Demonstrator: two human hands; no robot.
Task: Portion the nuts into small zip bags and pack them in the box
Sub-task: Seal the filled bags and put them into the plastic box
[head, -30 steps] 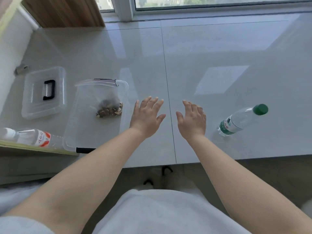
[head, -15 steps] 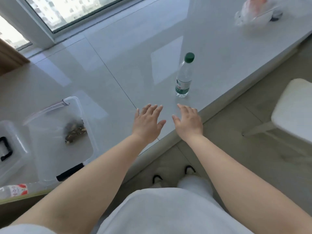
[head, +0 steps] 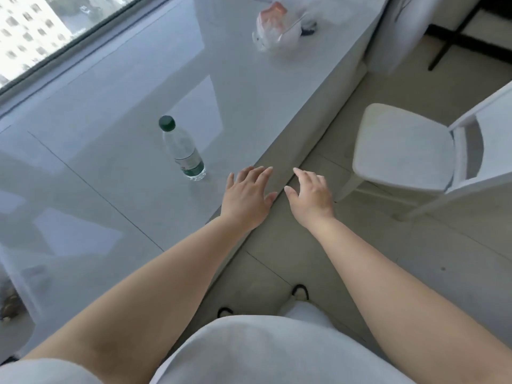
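1. Reaching forward side by side in the head view, both bare forearms are stretching out from the bottom of the picture, palms facing down.
2. The left hand (head: pixel 245 196) is hovering over the near edge of the grey counter (head: pixel 116 151), its fingers straight and spread, its thumb pointing toward the other hand; it is gripping nothing.
3. The right hand (head: pixel 311 196) is hanging just past the counter's edge, over the floor, with its fingers loosely bent and apart; it too is holding nothing.
4. The two hands are sitting close together but not touching.
5. A water bottle (head: pixel 182 149) with a green cap is standing upright on the counter, just beyond and to the left of the left hand, apart from it.
6. The nuts (head: pixel 9 303) are showing only as a small brown heap at the far left edge, behind a clear wall of the plastic box (head: pixel 19 275); most of that box is lying outside the picture.
7. A crumpled plastic bag (head: pixel 277 26) is lying at the far end of the counter, well apart from both hands.
8. A white chair (head: pixel 401 145) is standing on the floor to the right.
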